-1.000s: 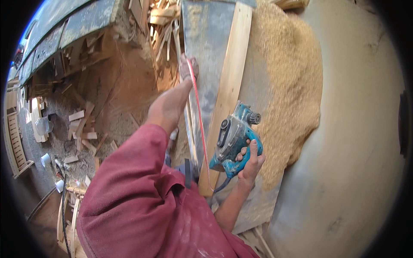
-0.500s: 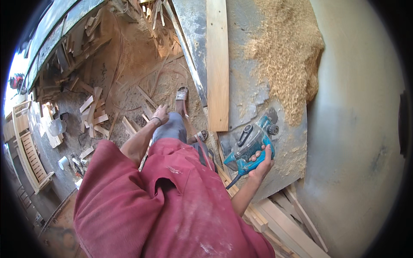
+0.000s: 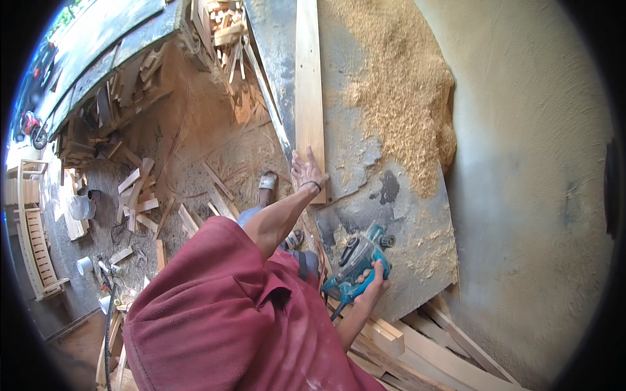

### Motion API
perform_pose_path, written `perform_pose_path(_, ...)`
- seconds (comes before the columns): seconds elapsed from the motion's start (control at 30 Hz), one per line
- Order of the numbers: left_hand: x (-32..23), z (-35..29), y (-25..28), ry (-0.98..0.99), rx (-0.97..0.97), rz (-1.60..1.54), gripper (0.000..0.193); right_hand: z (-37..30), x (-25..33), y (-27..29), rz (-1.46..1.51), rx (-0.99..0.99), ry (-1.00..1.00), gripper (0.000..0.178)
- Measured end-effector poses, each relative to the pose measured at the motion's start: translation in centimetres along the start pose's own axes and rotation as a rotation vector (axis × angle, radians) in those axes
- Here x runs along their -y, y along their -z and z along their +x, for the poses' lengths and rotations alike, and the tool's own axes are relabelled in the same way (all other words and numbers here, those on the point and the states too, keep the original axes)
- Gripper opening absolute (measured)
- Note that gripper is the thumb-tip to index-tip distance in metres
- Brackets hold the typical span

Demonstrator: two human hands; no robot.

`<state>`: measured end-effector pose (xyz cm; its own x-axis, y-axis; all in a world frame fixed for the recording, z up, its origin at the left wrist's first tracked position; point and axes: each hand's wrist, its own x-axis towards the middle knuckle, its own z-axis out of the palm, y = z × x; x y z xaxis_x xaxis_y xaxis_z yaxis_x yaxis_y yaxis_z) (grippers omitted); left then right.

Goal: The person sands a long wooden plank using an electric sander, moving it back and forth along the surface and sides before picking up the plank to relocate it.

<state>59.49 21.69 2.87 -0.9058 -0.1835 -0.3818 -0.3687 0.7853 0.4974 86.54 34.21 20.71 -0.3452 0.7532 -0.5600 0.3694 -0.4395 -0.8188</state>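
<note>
My right hand is wrapped round the handle of a teal electric hand planer, above the near end of the grey worktable. A cord runs down from the planer's rear. Out ahead, my left hand lies with fingers spread on the near part of a long, pale wooden plank. That plank runs lengthwise along the table's left side. My left palm hides part of its surface.
A big heap of wood shavings covers the table's right side, beside a plain wall. Offcuts litter the floor at left, near a slatted wooden frame. Long boards lie at the lower right.
My left hand has swung from beside my leg to the right, onto the plank. The planer in my right hand has come nearer and slightly left. The whole view has shifted.
</note>
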Motion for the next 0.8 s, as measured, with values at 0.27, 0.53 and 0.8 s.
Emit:
perform_pose_path(0.27,3.3,-1.8,4.1,-0.297,0.189,-0.450,0.119,0.8,0.5,0.2,-0.019,0.062,0.019,0.034)
perform_pose_path(0.53,7.3,-2.3,0.1,-0.088,0.040,-0.770,0.091,1.8,1.2,-1.0,-0.048,0.133,0.042,0.035)
perform_pose_path(0.8,3.2,-2.7,1.9,-0.129,0.011,-0.431,0.081,1.7,1.8,-0.9,-0.067,0.164,0.042,0.034)
